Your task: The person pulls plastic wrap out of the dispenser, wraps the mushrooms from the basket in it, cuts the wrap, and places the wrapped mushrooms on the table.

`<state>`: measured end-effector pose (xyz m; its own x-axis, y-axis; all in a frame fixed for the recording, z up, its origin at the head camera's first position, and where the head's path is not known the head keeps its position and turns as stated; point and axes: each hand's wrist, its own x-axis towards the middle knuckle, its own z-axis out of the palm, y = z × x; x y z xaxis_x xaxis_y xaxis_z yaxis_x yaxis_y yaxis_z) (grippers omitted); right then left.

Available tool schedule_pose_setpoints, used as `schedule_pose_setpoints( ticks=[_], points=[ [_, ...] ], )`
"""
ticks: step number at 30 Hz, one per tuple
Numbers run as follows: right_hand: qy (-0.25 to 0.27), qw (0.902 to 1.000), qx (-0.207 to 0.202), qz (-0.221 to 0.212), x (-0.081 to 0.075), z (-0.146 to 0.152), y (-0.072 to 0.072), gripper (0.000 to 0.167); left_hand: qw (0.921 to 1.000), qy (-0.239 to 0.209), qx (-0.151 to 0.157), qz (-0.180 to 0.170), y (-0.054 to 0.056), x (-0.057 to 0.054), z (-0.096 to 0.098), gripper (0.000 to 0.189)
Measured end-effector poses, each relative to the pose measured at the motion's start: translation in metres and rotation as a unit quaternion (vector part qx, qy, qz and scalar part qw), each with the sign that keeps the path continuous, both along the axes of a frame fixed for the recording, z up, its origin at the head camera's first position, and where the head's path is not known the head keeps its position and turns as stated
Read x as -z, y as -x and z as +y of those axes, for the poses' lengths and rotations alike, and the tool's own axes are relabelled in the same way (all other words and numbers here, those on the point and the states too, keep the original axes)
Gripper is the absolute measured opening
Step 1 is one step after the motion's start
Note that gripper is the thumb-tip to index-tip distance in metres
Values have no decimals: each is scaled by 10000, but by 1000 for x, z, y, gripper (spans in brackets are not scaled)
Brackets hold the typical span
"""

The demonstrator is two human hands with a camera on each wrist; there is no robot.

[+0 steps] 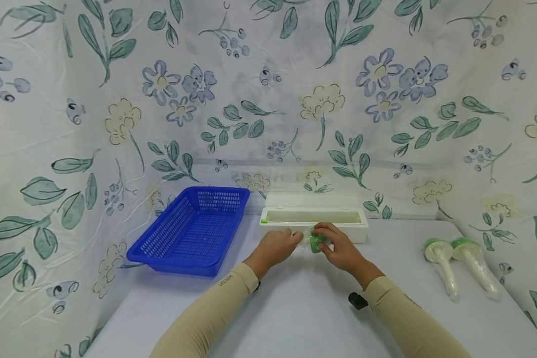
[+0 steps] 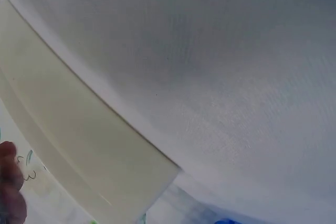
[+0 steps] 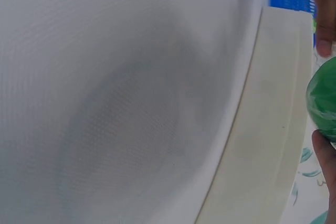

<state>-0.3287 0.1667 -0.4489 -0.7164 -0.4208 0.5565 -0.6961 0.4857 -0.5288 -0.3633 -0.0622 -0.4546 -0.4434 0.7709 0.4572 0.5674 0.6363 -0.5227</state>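
In the head view my right hand grips a green round thing in clear plastic, thumb and fingers on either side of it. Its glossy wrapped surface shows at the right edge of the right wrist view, where the green thing is partly cut off. Close on its left, my left hand has curled fingers and pinches the clear plastic beside it. Both hands are just in front of a long white box whose lid is raised at the back. A small green piece sits at its left end.
To the left stands a blue perforated basket. Two plastic-wrapped things with green round tops and long pale stems lie at the right of the white table. A flowered sheet hangs behind the table.
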Motion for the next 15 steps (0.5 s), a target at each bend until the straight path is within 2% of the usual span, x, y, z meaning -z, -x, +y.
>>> schedule_pose_setpoints(
  ticks=[4,10,15],
  points=[
    [-65,9999,24,-98,1,-2,0,32,10000,-4,62,-38,0,0,-1,5],
    [-83,10000,38,-19,2,-5,-1,34,9985,-161,132,498,-2,0,-2,14],
    [-14,10000,33,58,1,-7,-3,35,9968,-384,48,700,-2,0,-2,19]
  ],
)
